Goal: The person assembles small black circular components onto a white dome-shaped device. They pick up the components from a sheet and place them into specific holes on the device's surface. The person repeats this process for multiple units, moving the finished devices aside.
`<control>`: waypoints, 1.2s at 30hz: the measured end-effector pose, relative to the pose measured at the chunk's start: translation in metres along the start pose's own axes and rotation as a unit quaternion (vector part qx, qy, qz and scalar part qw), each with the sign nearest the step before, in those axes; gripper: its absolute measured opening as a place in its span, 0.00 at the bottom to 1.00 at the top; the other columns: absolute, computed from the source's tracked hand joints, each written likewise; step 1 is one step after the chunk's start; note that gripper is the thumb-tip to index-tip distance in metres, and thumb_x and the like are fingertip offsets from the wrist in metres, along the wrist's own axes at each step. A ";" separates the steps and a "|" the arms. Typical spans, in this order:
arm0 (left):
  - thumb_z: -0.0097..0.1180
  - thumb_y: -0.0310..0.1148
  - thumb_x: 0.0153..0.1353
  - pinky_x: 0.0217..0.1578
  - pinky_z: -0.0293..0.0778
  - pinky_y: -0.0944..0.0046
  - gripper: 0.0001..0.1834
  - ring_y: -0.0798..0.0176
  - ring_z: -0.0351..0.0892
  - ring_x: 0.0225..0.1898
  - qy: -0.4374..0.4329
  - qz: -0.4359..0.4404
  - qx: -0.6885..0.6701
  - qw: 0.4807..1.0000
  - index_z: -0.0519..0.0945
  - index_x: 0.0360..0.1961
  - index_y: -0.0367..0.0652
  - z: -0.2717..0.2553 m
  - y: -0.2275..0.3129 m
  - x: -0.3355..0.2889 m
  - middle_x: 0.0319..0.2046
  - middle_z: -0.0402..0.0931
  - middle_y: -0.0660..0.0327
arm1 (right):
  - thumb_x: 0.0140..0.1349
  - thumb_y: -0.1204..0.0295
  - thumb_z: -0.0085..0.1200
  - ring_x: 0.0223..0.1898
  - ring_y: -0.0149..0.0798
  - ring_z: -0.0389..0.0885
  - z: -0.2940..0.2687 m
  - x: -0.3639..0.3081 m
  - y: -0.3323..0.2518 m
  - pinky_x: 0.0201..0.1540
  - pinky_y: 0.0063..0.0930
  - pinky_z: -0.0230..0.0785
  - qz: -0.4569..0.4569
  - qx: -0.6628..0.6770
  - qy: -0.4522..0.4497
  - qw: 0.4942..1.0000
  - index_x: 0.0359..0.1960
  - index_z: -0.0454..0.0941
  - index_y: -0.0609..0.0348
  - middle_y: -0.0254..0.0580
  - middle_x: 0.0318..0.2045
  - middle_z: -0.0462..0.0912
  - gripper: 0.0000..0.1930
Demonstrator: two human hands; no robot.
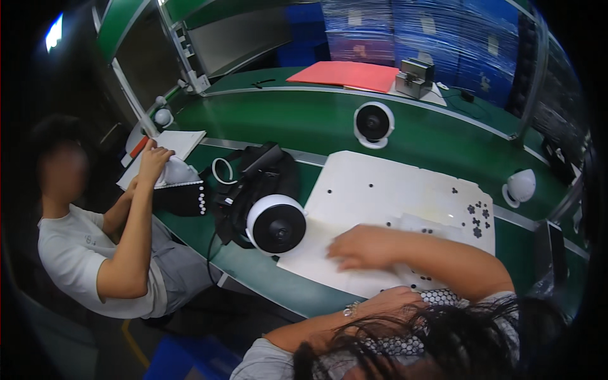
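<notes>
My right hand (364, 247) reaches across a white sheet (373, 168) on the green bench; motion smears its fingers, so I cannot make out anything in them. Beside its fingers, past the sheet's left edge, stands a round white device with a black front (278, 227). Near the bench's front edge my left hand (396, 303), with a bracelet at the wrist, lies against a black-and-white honeycomb-patterned piece (440, 296). Dark hair covers part of that hand, hiding its grip. Small black pieces (477, 232) are scattered and clustered on the sheet's right side, several of them flower-shaped.
Another white device (373, 123) stands behind the sheet, and one more (520, 187) at the right. A black bag (259, 168) lies left of the sheet. At the left, a co-worker (95, 253) handles a white part (177, 171). Blue wrapped boxes (430, 44) are stacked behind.
</notes>
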State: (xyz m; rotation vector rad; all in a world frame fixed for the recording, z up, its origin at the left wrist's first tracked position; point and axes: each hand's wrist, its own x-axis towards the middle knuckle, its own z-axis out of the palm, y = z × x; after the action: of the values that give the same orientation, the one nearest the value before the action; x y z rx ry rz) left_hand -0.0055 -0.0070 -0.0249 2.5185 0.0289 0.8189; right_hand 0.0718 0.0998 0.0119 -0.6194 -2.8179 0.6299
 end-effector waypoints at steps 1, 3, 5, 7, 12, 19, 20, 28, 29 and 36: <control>0.51 0.33 0.40 0.42 0.68 0.64 0.14 0.62 0.71 0.41 -0.015 -0.004 -0.015 1.000 0.72 0.30 0.39 -0.003 0.000 0.000 0.41 0.73 0.58 | 0.57 0.56 0.46 0.54 0.46 0.64 0.024 0.020 0.001 0.54 0.40 0.55 -0.097 -0.061 0.039 0.993 0.50 0.69 0.56 0.48 0.54 0.66 0.23; 0.51 0.35 0.38 0.44 0.67 0.63 0.16 0.62 0.70 0.42 -0.047 -0.015 -0.051 0.997 0.72 0.31 0.40 -0.004 -0.002 0.001 0.41 0.72 0.58 | 0.57 0.54 0.45 0.53 0.47 0.65 0.048 0.045 -0.007 0.54 0.40 0.55 -0.073 -0.125 0.083 0.986 0.52 0.67 0.55 0.50 0.52 0.66 0.24; 0.51 0.36 0.37 0.45 0.66 0.62 0.17 0.61 0.70 0.43 -0.054 -0.032 -0.095 0.994 0.71 0.30 0.40 -0.002 -0.004 0.000 0.41 0.72 0.58 | 0.57 0.54 0.45 0.51 0.46 0.65 0.053 0.053 -0.009 0.53 0.38 0.55 -0.053 -0.153 0.115 0.980 0.51 0.67 0.55 0.50 0.49 0.67 0.24; 0.52 0.36 0.37 0.45 0.66 0.63 0.16 0.61 0.70 0.43 -0.038 -0.047 -0.120 0.991 0.71 0.29 0.41 0.005 -0.006 -0.002 0.40 0.72 0.59 | 0.56 0.56 0.46 0.49 0.44 0.66 0.051 0.052 -0.008 0.51 0.36 0.56 -0.046 -0.148 0.126 0.980 0.48 0.68 0.56 0.46 0.44 0.70 0.22; 0.53 0.34 0.36 0.43 0.67 0.64 0.17 0.61 0.70 0.43 -0.051 0.012 -0.010 0.999 0.72 0.30 0.41 -0.001 0.000 0.005 0.40 0.73 0.60 | 0.51 0.64 0.49 0.41 0.41 0.69 0.015 0.048 -0.008 0.45 0.32 0.59 -0.110 -0.138 0.150 0.973 0.41 0.70 0.55 0.39 0.35 0.71 0.16; 0.54 0.29 0.37 0.40 0.69 0.65 0.17 0.62 0.72 0.42 -0.005 0.076 0.097 0.992 0.74 0.33 0.41 -0.012 -0.001 -0.001 0.42 0.73 0.61 | 0.55 0.71 0.50 0.39 0.39 0.74 -0.061 -0.049 -0.060 0.44 0.31 0.66 0.193 0.080 0.297 0.932 0.43 0.71 0.59 0.43 0.38 0.74 0.14; 0.54 0.29 0.36 0.40 0.69 0.65 0.17 0.62 0.73 0.42 0.003 0.080 0.090 0.993 0.74 0.34 0.40 -0.013 -0.001 0.004 0.42 0.73 0.61 | 0.55 0.71 0.50 0.41 0.37 0.74 -0.070 -0.079 -0.057 0.45 0.30 0.65 0.230 0.132 0.323 0.909 0.45 0.70 0.60 0.43 0.39 0.75 0.15; 0.57 0.26 0.36 0.38 0.72 0.61 0.20 0.57 0.76 0.37 0.042 -0.027 -0.012 0.999 0.75 0.37 0.39 -0.026 0.009 0.014 0.40 0.76 0.57 | 0.57 0.69 0.51 0.44 0.31 0.72 -0.055 -0.180 -0.049 0.47 0.23 0.64 0.326 0.296 0.377 0.815 0.48 0.70 0.62 0.40 0.43 0.75 0.18; 0.57 0.26 0.38 0.37 0.72 0.61 0.20 0.57 0.76 0.36 0.051 -0.054 -0.030 0.997 0.75 0.37 0.39 -0.026 0.008 0.014 0.39 0.76 0.58 | 0.57 0.69 0.51 0.44 0.31 0.72 -0.054 -0.180 -0.046 0.47 0.23 0.64 0.331 0.273 0.372 0.823 0.48 0.71 0.61 0.40 0.43 0.76 0.18; 0.55 0.24 0.51 0.31 0.71 0.69 0.13 0.63 0.77 0.29 0.193 -0.247 -0.167 0.935 0.75 0.40 0.37 -0.026 0.010 0.012 0.30 0.77 0.53 | 0.56 0.65 0.49 0.41 0.38 0.74 -0.052 -0.171 -0.043 0.44 0.26 0.65 0.333 0.150 0.353 0.861 0.48 0.71 0.56 0.45 0.40 0.76 0.18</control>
State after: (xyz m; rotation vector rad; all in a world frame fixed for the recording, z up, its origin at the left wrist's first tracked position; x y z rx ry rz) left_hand -0.0109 -0.0021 0.0043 1.8774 0.5779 0.9864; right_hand 0.2236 0.0090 0.0616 -1.4251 -1.7471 0.7239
